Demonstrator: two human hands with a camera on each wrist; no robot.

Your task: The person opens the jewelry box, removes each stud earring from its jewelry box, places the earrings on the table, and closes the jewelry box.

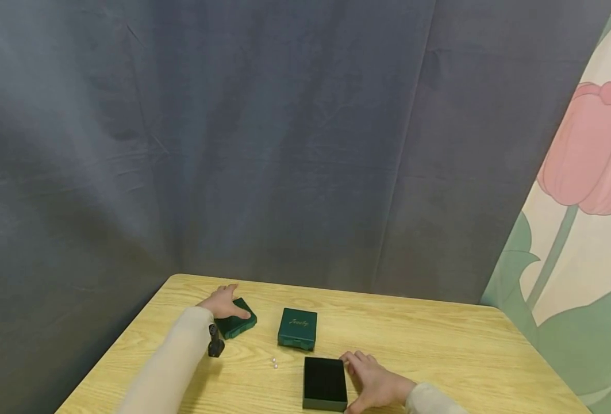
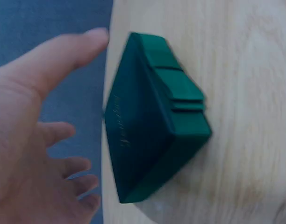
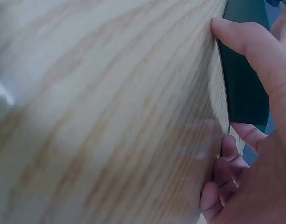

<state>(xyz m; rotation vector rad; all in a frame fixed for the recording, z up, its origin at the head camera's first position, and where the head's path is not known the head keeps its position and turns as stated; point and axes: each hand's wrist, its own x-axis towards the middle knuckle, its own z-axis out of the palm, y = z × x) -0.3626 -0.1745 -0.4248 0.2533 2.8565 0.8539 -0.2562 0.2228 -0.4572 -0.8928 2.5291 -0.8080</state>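
Over a dark green jewelry box (image 1: 237, 327) at the table's left, my left hand (image 1: 225, 303) has its thumb and fingers spread. In the left wrist view that closed box (image 2: 138, 107) shows gold lettering and a front clasp, with the thumb apart from it. My right hand (image 1: 376, 382) spans the right side of an open box (image 1: 325, 404) with a black inside, thumb at the near corner and index finger at the far one. The right wrist view shows the thumb across its dark green side (image 3: 246, 88), the other fingers curled by the table.
A second closed green box (image 1: 298, 328) with gold lettering stands mid-table, behind the open one. Two tiny shiny white pieces (image 1: 275, 363) lie on the wooden table (image 1: 429, 345) left of the open box. A grey-blue curtain (image 1: 295, 144) hangs behind the table.
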